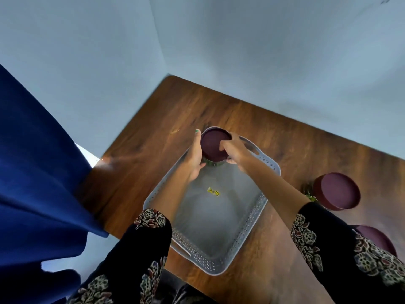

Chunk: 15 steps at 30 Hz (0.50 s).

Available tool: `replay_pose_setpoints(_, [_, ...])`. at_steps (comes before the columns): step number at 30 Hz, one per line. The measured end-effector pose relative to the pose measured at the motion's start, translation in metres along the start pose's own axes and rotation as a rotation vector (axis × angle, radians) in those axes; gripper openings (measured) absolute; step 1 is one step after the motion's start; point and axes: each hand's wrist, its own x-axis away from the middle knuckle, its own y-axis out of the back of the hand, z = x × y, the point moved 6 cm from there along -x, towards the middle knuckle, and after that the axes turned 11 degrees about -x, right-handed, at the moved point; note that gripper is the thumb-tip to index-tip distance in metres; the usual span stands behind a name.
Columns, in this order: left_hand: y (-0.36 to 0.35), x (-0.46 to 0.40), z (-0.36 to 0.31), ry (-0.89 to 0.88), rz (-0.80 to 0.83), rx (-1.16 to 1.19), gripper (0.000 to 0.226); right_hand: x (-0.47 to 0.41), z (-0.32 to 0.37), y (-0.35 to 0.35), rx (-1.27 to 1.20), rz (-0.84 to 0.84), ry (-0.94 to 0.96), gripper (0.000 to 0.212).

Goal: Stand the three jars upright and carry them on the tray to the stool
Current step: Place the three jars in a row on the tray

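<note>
A grey perforated tray [221, 249] lies on the wooden table [295, 139]. At its far end stands a jar with a maroon lid [212, 144], upright. My left hand [194, 156] presses its left side and my right hand [235, 151] grips its right side and lid rim. A second maroon-lidded jar [337, 190] stands upright on the table to the right of the tray. A third jar [377, 238] is at the right, partly hidden by my right sleeve. The stool is not in view.
A small yellow sticker [213, 191] sits on the tray floor. A blue curtain [39, 172] hangs at the left, over the table's left edge. Pale walls meet in a corner behind the table.
</note>
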Motion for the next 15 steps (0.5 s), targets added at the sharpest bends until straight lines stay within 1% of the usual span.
replay_pose_setpoints(2, [-0.001, 0.002, 0.003, -0.005, -0.002, 0.019, 0.065, -0.001, 0.000, 0.001, 0.055, -0.015, 0.044, 0.062])
replay_pose_setpoints(4, [0.000, 0.007, 0.006, -0.011, -0.051, 0.061, 0.060, 0.002, 0.000, 0.006, 0.116, -0.045, 0.099, 0.059])
replay_pose_setpoints(6, [0.003, 0.020, 0.008, -0.037, -0.186, 0.085, 0.045, 0.012, 0.005, 0.023, 0.178, -0.098, 0.188, 0.053])
replay_pose_setpoints(7, [0.004, 0.028, 0.011, -0.063, -0.275, 0.073, 0.037, 0.019, 0.011, 0.036, 0.224, -0.133, 0.257, 0.046])
replay_pose_setpoints(9, [-0.002, 0.049, 0.018, -0.162, -0.436, 0.054, 0.027, 0.041, 0.021, 0.069, 0.353, -0.206, 0.391, 0.027])
replay_pose_setpoints(10, [-0.012, 0.060, 0.023, -0.226, -0.457, 0.063, 0.023, 0.052, 0.022, 0.090, 0.408, -0.253, 0.441, 0.024])
replay_pose_setpoints(11, [-0.027, 0.069, 0.027, -0.276, -0.425, 0.061, 0.019, 0.064, 0.021, 0.113, 0.463, -0.323, 0.482, 0.024])
replay_pose_setpoints(12, [-0.047, 0.077, 0.031, -0.297, -0.342, 0.034, 0.015, 0.073, 0.017, 0.142, 0.525, -0.424, 0.500, 0.026])
replay_pose_setpoints(13, [-0.072, 0.084, 0.036, -0.279, -0.212, -0.014, 0.014, 0.079, 0.010, 0.170, 0.604, -0.531, 0.482, 0.030])
replay_pose_setpoints(14, [-0.099, 0.088, 0.042, -0.222, -0.059, -0.060, 0.016, 0.082, 0.001, 0.195, 0.695, -0.616, 0.422, 0.036])
replay_pose_setpoints(15, [-0.128, 0.093, 0.050, -0.142, 0.099, -0.096, 0.022, 0.081, -0.012, 0.219, 0.769, -0.658, 0.312, 0.042])
